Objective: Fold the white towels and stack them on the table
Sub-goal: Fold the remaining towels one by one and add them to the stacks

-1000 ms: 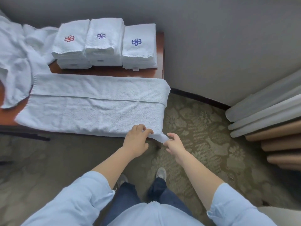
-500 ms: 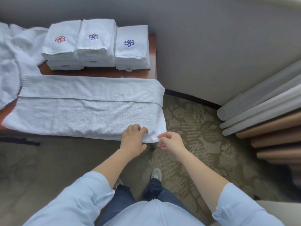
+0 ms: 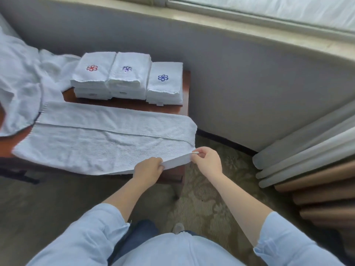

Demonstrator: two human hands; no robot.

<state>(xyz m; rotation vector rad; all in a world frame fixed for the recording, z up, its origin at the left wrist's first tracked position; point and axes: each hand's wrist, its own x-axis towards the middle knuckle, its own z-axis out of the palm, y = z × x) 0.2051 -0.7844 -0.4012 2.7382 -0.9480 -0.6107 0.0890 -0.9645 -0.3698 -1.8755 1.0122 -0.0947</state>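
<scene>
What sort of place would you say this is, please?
Probably a hotel room: folded white towels with embroidered flower logos stacked on a small wooden table, patterned carpet, and heavy curtains beside a window.

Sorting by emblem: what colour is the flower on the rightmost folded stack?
Blue flower; head view shows it.

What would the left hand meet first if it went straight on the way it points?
The towel it grips at the near edge: the left hand points away across the table, so it would run over that cloth. Beyond, probably the blue-flower stack, though depth is unclear.
</scene>
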